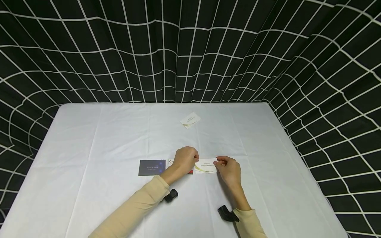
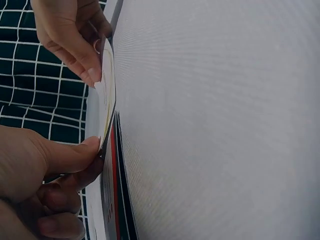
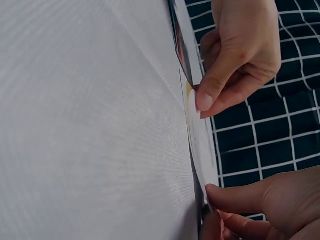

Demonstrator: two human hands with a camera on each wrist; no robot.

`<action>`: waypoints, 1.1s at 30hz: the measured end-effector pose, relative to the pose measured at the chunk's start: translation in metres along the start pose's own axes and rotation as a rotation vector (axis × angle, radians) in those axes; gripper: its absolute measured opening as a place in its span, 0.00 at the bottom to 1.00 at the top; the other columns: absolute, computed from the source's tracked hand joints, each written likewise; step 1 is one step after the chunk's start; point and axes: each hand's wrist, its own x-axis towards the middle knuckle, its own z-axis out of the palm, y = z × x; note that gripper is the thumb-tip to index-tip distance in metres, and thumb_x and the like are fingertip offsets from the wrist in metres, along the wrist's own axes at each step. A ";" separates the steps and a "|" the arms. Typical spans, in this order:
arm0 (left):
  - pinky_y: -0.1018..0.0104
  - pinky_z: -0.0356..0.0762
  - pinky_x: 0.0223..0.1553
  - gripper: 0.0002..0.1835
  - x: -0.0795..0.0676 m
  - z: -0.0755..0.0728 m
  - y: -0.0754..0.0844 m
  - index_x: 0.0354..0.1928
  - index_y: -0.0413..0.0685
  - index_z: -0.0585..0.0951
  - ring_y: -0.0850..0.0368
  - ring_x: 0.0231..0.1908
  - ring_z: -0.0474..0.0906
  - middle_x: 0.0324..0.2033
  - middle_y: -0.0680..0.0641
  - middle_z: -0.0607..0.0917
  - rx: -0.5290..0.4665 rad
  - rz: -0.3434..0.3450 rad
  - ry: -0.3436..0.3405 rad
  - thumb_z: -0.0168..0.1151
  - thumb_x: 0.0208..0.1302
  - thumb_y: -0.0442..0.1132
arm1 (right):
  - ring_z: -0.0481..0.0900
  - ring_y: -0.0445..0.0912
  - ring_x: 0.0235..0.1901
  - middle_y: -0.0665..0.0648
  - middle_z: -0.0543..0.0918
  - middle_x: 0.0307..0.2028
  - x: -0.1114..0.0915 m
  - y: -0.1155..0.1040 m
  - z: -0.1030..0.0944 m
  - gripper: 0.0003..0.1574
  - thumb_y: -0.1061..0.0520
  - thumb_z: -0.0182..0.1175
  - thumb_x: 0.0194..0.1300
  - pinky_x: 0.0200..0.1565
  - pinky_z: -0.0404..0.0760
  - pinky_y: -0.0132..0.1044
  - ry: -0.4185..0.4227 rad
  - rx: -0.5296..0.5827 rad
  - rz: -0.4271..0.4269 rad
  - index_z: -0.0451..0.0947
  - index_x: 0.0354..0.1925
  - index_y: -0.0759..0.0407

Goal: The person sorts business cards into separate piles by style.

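A white business card (image 1: 206, 166) with a gold curve and small print is held between both hands. My left hand (image 1: 185, 159) pinches its left edge between thumb and fingers, while my right hand (image 1: 230, 170) pinches the right edge. Seen in the left wrist view, the card (image 2: 107, 95) bows slightly, low over the tablecloth. Just left of it, a white and red card (image 1: 190, 172) lies mostly hidden beneath the left hand and wrist. Further left, a dark blue card (image 1: 152, 167) lies flat in the same row.
Another white card (image 1: 190, 120) with a gold curve lies askew toward the back of the white-clothed table (image 1: 119, 135). Black curtains (image 1: 166, 59) with a white grid hang behind and beside it. A black device sits at each wrist.
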 end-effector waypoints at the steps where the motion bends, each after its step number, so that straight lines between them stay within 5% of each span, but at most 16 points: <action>1: 0.61 0.82 0.35 0.01 0.000 0.000 0.001 0.29 0.45 0.89 0.54 0.35 0.85 0.31 0.50 0.89 0.008 -0.004 -0.003 0.71 0.56 0.33 | 0.74 0.41 0.21 0.54 0.85 0.25 0.000 0.000 0.000 0.12 0.61 0.70 0.57 0.24 0.70 0.31 0.001 -0.009 -0.007 0.86 0.39 0.67; 10: 0.64 0.82 0.34 0.01 0.000 0.001 0.004 0.30 0.45 0.88 0.54 0.33 0.85 0.32 0.49 0.88 0.073 -0.021 -0.029 0.71 0.56 0.33 | 0.71 0.42 0.19 0.55 0.83 0.24 0.002 -0.003 -0.001 0.12 0.62 0.70 0.55 0.22 0.68 0.32 -0.020 -0.044 -0.018 0.85 0.39 0.67; 18: 0.65 0.81 0.30 0.03 0.001 0.005 0.007 0.27 0.46 0.87 0.55 0.28 0.84 0.26 0.51 0.84 0.159 0.003 0.020 0.73 0.53 0.32 | 0.70 0.42 0.19 0.54 0.81 0.24 0.002 -0.004 0.001 0.06 0.63 0.70 0.56 0.22 0.67 0.31 -0.014 -0.064 -0.026 0.85 0.34 0.64; 33: 0.61 0.81 0.28 0.02 -0.002 0.006 0.006 0.27 0.45 0.87 0.52 0.29 0.84 0.26 0.50 0.84 0.141 0.009 0.084 0.72 0.52 0.31 | 0.71 0.42 0.18 0.52 0.83 0.23 0.003 -0.003 0.001 0.04 0.60 0.69 0.57 0.17 0.65 0.33 -0.021 -0.091 0.008 0.88 0.31 0.61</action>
